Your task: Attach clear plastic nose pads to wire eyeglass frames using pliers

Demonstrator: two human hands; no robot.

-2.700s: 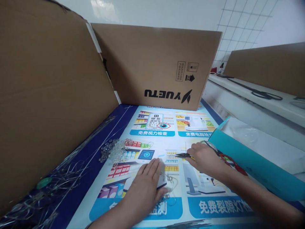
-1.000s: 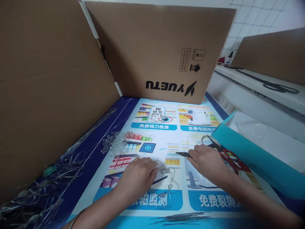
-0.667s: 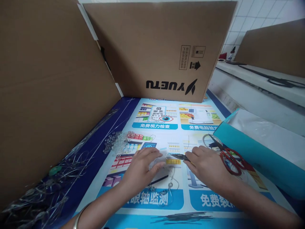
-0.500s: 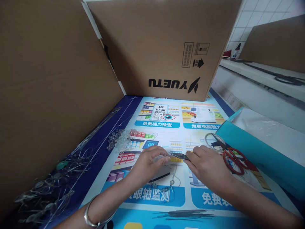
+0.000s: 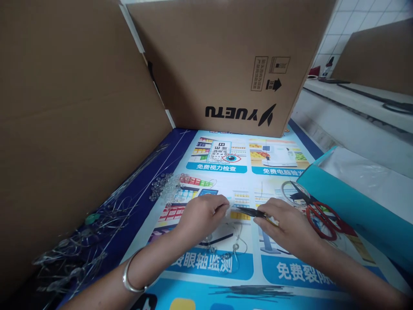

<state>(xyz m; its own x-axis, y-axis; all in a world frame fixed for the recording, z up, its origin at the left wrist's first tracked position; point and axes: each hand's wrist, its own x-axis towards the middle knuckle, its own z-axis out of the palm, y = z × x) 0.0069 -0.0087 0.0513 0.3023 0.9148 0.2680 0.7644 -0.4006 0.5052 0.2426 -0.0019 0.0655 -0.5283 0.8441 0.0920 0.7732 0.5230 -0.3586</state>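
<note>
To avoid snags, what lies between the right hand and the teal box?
In the head view, red-handled scissors lie between the right hand and the teal box, overlapping a round item.

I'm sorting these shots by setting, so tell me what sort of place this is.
Likely a small handwork station: the right hand holds pointed pliers, red-handled scissors lie on a printed sheet, and clear bead-like pieces are heaped nearby.

White tiled wall [image 5: 346,22]; pale ledge [image 5: 351,100] below

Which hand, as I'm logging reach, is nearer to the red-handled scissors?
Right: the right hand is just left of the scissors; the left hand is farther left.
</note>
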